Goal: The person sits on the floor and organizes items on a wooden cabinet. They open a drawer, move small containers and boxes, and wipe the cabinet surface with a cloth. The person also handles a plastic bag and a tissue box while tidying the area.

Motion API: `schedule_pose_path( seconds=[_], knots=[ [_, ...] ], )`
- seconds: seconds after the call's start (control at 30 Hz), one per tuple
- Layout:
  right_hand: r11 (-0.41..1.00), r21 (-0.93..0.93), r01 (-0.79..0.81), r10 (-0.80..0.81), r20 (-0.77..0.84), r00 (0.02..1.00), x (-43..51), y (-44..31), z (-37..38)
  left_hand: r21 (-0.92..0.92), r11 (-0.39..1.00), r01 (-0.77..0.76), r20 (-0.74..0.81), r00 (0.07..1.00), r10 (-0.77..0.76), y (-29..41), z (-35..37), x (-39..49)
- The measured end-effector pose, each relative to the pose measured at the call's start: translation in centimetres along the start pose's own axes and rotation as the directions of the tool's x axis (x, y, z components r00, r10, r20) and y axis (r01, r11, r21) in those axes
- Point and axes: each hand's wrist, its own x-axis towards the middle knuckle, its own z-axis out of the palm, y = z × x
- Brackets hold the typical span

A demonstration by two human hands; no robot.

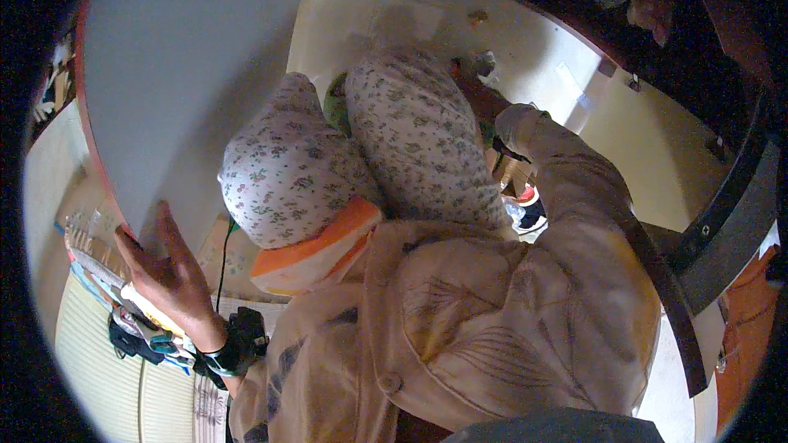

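At the lower edge of a pale door panel [203, 31] with a reddish rim, my left hand [172, 280] has its fingers spread. One finger lies against the panel's face and another is at its rim; whether they grip it is unclear. My right arm reaches down past my knees toward a light-coloured surface. In deep shadow there, my right hand [483, 95] is beside a small whitish item [486, 64]. Blur hides whether it holds that item. Floral trousers [418, 129] cover my bent legs between both hands.
A dark curved frame edge [720, 221] with a screw runs along the right. Beyond my left wrist lie several jumbled items [141, 335] near a ribbed pale surface [98, 332]. A thin dark cord [223, 271] hangs beside my leg. A dark shoe [530, 218] shows below my right arm.
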Motion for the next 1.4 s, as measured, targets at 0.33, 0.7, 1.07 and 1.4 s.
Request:
schedule_pose_path(
  seconds=[0.33,0.7,1.07,1.4],
  knots=[
    [0.967,-0.252,0.045,-0.149,-0.411,0.899,6.9,6.3,-1.3,-0.015,0.999,0.036,-0.015,0.999,-0.036,-0.3,0.0,-0.1],
    [0.994,-0.105,-0.041,0.004,-0.334,0.943,0.7,10.7,3.3,0.068,0.996,-0.050,0.005,0.999,0.050,-2.3,-0.2,0.2],
    [0.921,0.344,-0.185,0.279,-0.247,0.928,-7.4,9.8,-1.5,0.080,0.997,-0.007,-0.016,1.000,0.008,0.4,-0.5,-0.2],
    [0.778,0.457,-0.432,0.629,-0.563,0.536,-26.8,-2.6,-4.2,-0.171,0.969,-0.180,0.030,0.982,0.187,-1.1,-1.3,-0.4]
  ],
)
